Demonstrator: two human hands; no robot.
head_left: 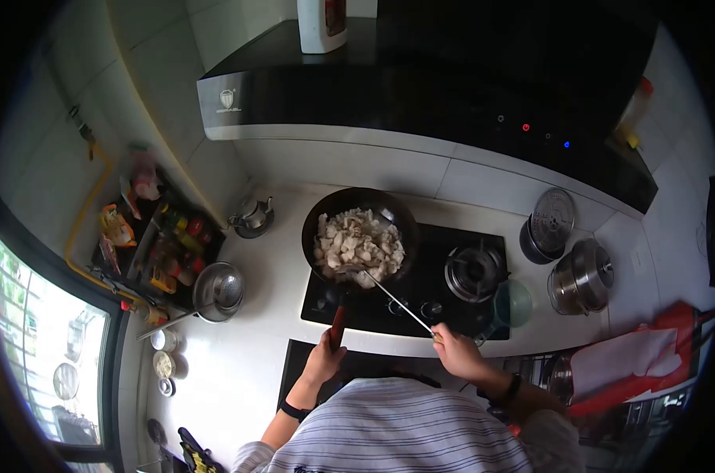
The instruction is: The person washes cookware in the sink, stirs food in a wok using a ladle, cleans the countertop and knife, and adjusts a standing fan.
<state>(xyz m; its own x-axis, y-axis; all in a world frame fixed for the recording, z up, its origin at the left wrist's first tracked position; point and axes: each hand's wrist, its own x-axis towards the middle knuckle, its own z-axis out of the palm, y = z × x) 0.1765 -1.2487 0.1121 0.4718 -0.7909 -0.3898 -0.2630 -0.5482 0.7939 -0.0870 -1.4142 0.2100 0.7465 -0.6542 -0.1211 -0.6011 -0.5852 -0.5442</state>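
A dark wok (408,217) sits on the left burner of the black gas stove (349,311). Pale chunks of meat (361,244), which look like chicken, are heaped inside it. My left hand (324,360) is closed around the wok's red-brown handle (338,329). In my right hand (458,352) is the end of a long metal wok spatula (404,307). Its shaft slants up to the left over the wok's front rim, and its head lies at the near side of the meat, partly covered.
To the right are a bare burner (475,273), a green translucent strainer-like item (513,303), and a lidded steel pot (582,276). At left stand a steel bowl (219,292) and a rack of bottles (176,236). The range hood (420,102) overhangs the stove.
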